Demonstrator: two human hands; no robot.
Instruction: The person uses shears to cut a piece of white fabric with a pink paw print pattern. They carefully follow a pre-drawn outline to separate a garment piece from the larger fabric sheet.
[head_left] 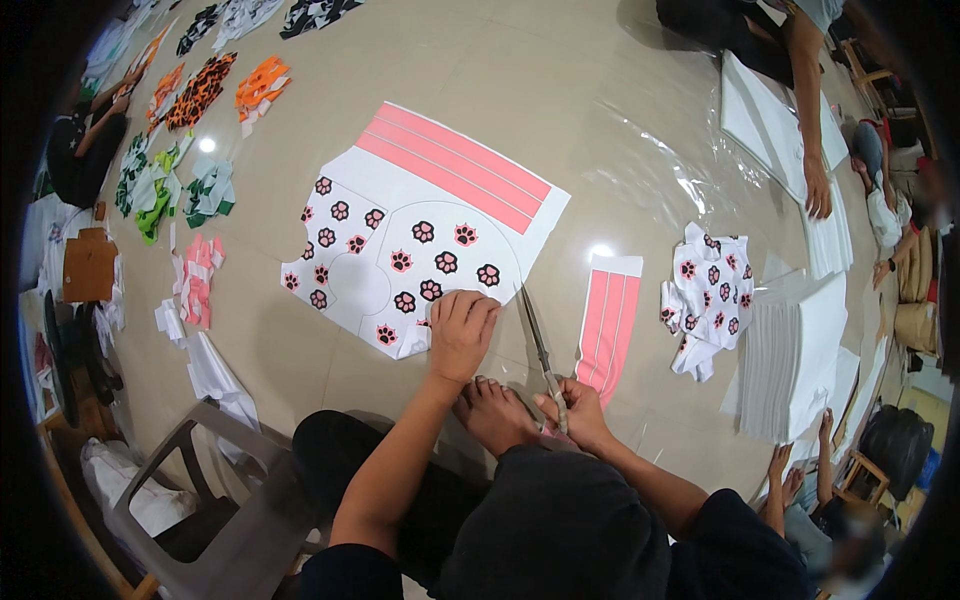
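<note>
Dark headgear (pixel 555 530) on the worker's bowed head is nearest, low centre. Just beyond it, one bare foot (pixel 497 415) on the tiled floor (pixel 420 70). One pair of scissors (pixel 541 352), long axis running away from the worker and slightly left, tip away, at the right edge of the printed sheet (pixel 410 220); whether the blades are parted, I cannot tell. Right hand (pixel 580 413) closed round the handles. Left hand (pixel 463 335) on the sheet's near edge, fingers close together; cannot tell whether the thumb pinches from below. Sheet lies in front of the worker, pink-striped end pointing away, stripes sloping down from left to right; markings are paw prints and thin curved outlines. Right of the scissors, one pink strip (pixel 610 320), long axis roughly fore and aft; farther right, one heap of paw-print pieces (pixel 712 290). Far left, three orange heaps (pixel 202 92) and three green heaps (pixel 208 190), with one pink heap (pixel 198 280) nearer. One chair (pixel 240 525) at lower left. Upper right, a co-worker's hand (pixel 818 190) rests at white sheets (pixel 770 125).
</note>
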